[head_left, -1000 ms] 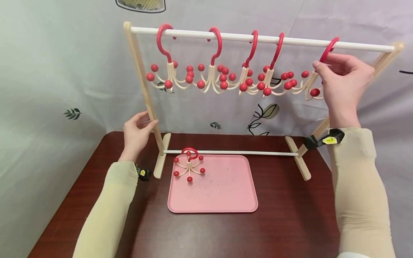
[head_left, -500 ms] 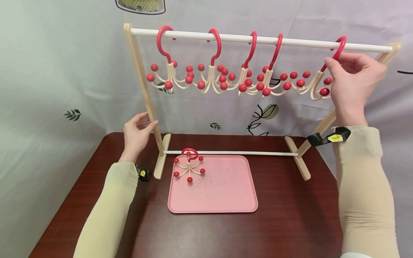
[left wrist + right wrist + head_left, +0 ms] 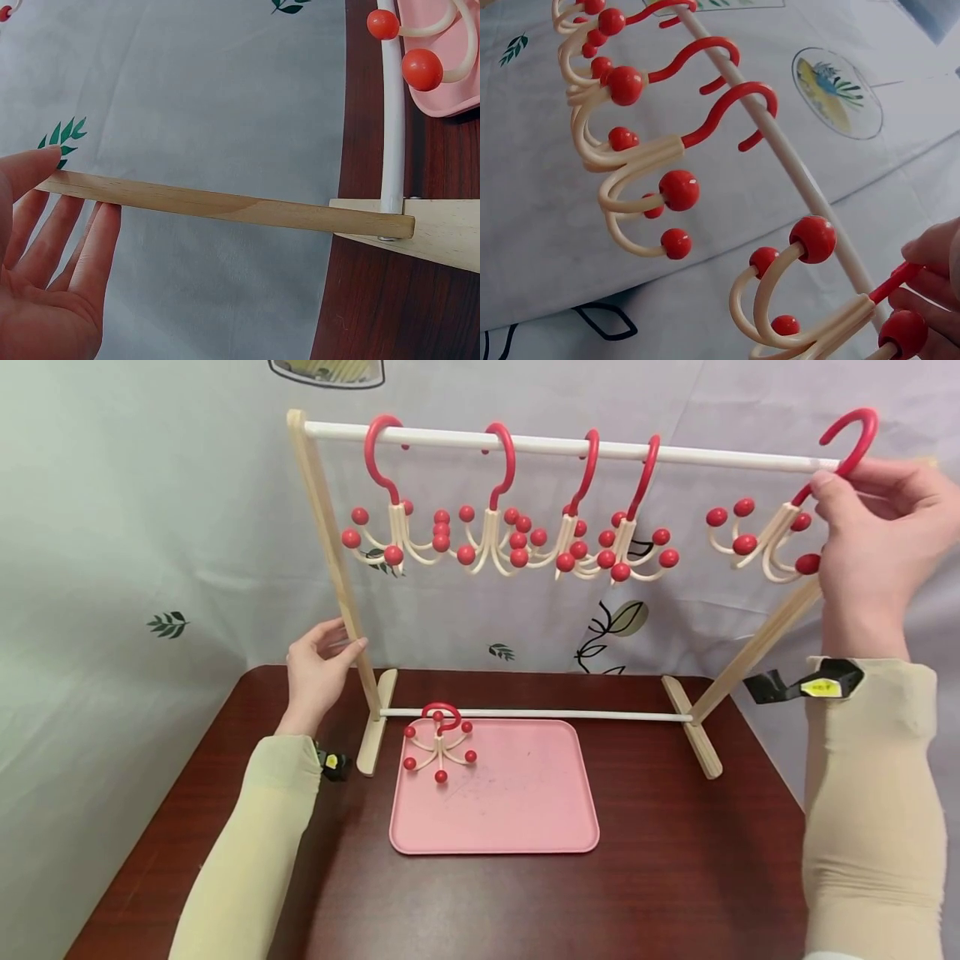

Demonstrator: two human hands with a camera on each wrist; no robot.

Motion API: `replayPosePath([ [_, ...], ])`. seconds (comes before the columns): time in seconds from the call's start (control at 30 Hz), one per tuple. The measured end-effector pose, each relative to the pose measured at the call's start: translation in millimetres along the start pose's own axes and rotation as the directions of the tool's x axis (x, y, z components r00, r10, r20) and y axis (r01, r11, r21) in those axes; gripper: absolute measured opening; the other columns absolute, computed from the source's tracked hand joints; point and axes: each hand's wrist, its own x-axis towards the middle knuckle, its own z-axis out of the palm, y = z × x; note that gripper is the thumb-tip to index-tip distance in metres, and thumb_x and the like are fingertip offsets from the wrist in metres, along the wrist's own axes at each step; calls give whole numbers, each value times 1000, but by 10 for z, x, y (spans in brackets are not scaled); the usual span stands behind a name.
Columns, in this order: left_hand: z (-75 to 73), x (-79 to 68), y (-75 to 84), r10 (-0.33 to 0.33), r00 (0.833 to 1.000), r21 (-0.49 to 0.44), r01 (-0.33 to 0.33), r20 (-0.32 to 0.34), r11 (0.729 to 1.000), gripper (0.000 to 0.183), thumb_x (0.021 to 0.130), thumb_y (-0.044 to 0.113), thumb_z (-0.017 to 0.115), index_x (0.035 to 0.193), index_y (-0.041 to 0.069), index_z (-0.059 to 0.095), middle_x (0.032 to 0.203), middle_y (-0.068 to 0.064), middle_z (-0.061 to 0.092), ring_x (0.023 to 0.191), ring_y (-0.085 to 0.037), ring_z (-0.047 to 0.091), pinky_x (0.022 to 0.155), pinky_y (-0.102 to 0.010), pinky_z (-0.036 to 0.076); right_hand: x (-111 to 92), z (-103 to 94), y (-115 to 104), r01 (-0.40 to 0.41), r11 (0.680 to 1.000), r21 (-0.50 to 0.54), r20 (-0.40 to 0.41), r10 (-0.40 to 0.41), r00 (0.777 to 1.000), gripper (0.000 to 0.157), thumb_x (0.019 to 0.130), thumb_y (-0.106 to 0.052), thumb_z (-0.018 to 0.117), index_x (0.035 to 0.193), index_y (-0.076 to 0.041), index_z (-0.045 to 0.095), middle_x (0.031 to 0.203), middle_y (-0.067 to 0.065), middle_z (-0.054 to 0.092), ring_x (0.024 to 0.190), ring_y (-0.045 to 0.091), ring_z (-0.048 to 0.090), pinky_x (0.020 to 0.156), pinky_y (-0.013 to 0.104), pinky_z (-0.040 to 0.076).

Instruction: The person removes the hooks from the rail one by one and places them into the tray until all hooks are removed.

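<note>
My right hand (image 3: 873,539) pinches the red hook of a multi-hook hanger (image 3: 780,531) at the right end of the white rail (image 3: 735,458). Its hook tip shows above the rail, and its cream arms with red balls tilt down to the left. In the right wrist view, the held hanger (image 3: 817,334) is partly cut off and its hook top is out of sight. My left hand (image 3: 318,668) holds the rack's left wooden post (image 3: 330,535), thumb on one side and fingers on the other in the left wrist view (image 3: 202,202).
Several similar hangers (image 3: 492,539) hang along the rail to the left of the held one. A pink tray (image 3: 525,810) on the dark table (image 3: 675,877) carries another hanger (image 3: 440,752). The rack's wooden feet (image 3: 692,735) stand behind the tray, joined by a lower white bar (image 3: 570,716).
My right hand has moved right along the rail with the hanger, then raised it so the hook tip shows above the rail. The left hand has stayed on the post.
</note>
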Motion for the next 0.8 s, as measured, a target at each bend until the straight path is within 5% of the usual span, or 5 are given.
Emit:
replayPosePath([
  [0.13,4,8,2,0,1000,-2,0,1,1000,47,94,26,78,136,11,66,124,-12,70,112,-24,68,91,-33,57,-26,-59,-18,-36,998,51,4,36,999,28,82,-19,88,106,-10,77,109,1,69,90,6,67,91,19,51],
  [0.33,9,36,-9,3,1000,0,-3,-3,1000,46,94,26,77,136,11,66,124,-12,70,112,-23,68,91,-33,57,-166,-187,-30,-114,989,93,44,111,993,42,76,-24,93,111,-12,74,112,1,69,85,7,68,59,11,49],
  [0.43,10,42,-12,6,1000,8,-6,-6,1000,46,94,27,77,136,11,66,124,-11,70,111,-23,68,91,-34,58,-249,-231,-15,-121,986,114,44,117,992,46,73,-24,95,111,-10,74,112,3,71,85,9,69,58,10,49],
  [0.67,2,19,11,-1,1000,8,1,5,1000,47,94,27,77,137,12,66,125,-12,70,113,-24,68,92,-35,57,-460,-292,144,25,995,99,37,-29,999,37,73,-15,94,102,1,76,100,12,74,77,15,71,64,15,55],
  [0.8,-1,10,-4,-3,1000,5,3,5,1000,47,94,27,77,137,11,66,125,-12,70,113,-25,68,92,-35,57,-608,-303,241,83,983,162,76,-96,993,35,73,-7,93,99,9,75,92,16,75,69,19,69,55,17,54],
])
